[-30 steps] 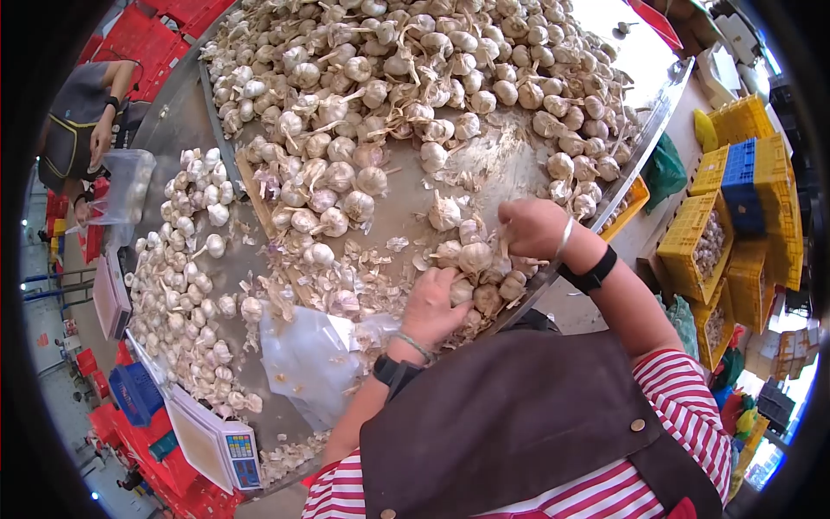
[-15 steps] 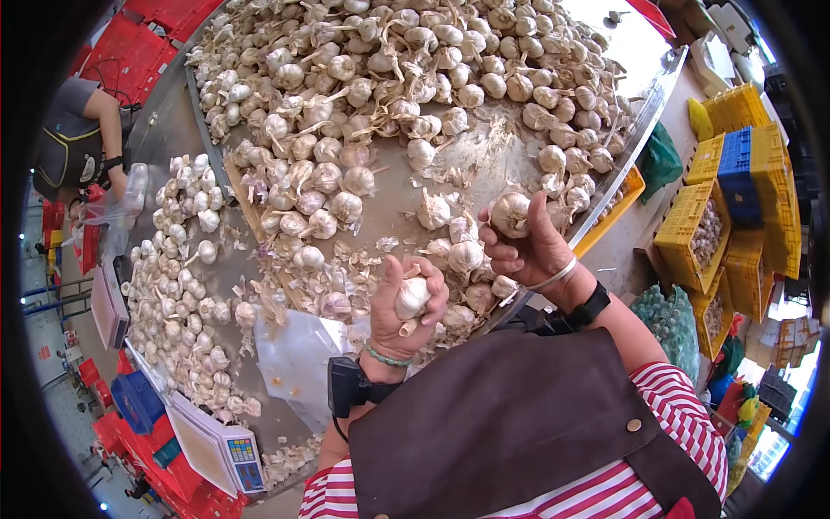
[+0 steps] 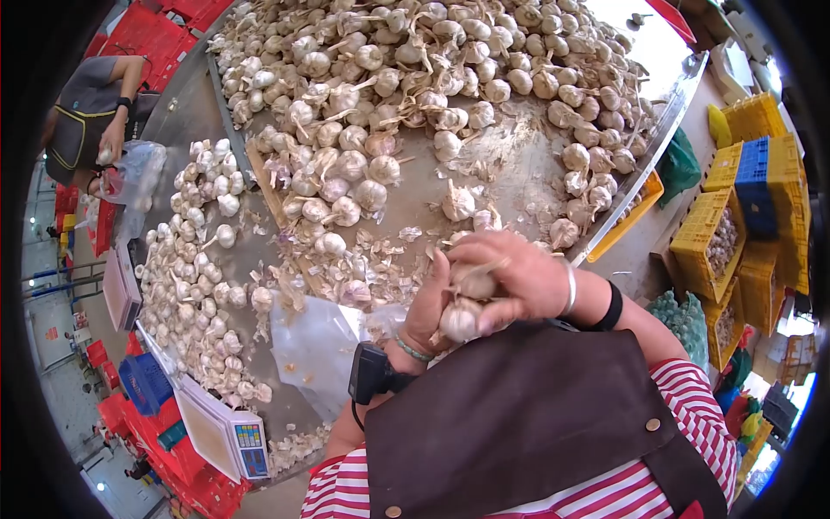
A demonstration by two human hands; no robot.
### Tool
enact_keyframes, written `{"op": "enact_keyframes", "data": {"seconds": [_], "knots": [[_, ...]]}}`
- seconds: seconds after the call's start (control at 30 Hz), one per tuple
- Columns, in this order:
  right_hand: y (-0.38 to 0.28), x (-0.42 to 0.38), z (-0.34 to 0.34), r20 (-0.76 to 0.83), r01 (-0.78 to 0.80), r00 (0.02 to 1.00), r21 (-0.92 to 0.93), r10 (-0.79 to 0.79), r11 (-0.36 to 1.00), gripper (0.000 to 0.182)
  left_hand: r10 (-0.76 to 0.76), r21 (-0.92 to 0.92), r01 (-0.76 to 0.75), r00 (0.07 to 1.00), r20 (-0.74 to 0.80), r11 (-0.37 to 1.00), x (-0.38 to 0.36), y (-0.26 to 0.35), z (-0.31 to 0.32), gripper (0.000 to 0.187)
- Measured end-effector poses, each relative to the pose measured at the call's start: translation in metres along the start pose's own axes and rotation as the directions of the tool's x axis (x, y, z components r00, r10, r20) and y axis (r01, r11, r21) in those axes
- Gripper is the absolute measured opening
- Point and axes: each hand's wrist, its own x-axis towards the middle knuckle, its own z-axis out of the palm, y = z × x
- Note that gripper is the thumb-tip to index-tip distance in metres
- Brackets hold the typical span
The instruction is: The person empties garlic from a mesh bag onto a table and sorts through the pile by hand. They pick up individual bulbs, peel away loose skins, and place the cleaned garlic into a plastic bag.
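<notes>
My left hand [image 3: 425, 309] is wrapped round a whitish garlic bulb [image 3: 460, 319] close to the brown apron. Just right of it, my right hand [image 3: 519, 275] curls over a second garlic bulb [image 3: 474, 281], and its fingers partly cover that bulb. The two bulbs are next to each other between my hands. Beyond them a large heap of unpeeled garlic [image 3: 450, 52] covers the metal table [image 3: 424, 186]. Loose papery skins [image 3: 380, 268] lie just past my left hand.
White garlic bulbs [image 3: 186, 268] spread on the left behind a wooden strip [image 3: 266, 186]. A plastic bag [image 3: 311, 355] and a scale [image 3: 220, 432] sit nearer. Yellow crates [image 3: 705, 238] stand right. A co-worker [image 3: 86, 121] handles a clear bag [image 3: 138, 173] at upper left.
My right hand has moved left with its bulb and now meets my left hand. The left hand has shifted slightly right and nearer the apron. The view has shifted a little.
</notes>
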Motion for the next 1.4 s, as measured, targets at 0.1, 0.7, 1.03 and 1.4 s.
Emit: {"op": "enact_keyframes", "data": {"seconds": [0.1,0.7,1.03,1.4], "knots": [[0.002,0.000,0.010,-0.115,-0.040,0.991,0.251,0.071,0.967,0.082,0.084,0.052,-0.088,0.995,0.061,0.995,-0.011,0.007,-0.045,0.065],[0.047,0.002,0.021,0.092,-0.358,0.907,-0.348,0.411,0.867,0.043,0.621,0.896,-0.049,0.704,0.345,-0.442,0.021,0.034,-0.052,0.038],[0.040,-0.053,-0.043,-0.107,0.198,0.797,0.976,0.595,-0.089,0.075,0.529,0.985,-0.158,0.831,0.170,-0.068,0.058,0.017,-0.066,0.037],[0.046,-0.049,-0.007,0.175,0.124,0.774,0.901,0.609,-0.416,0.052,0.106,-0.003,-0.107,0.992,-0.069,0.994,0.029,0.008,-0.027,0.037]]}}
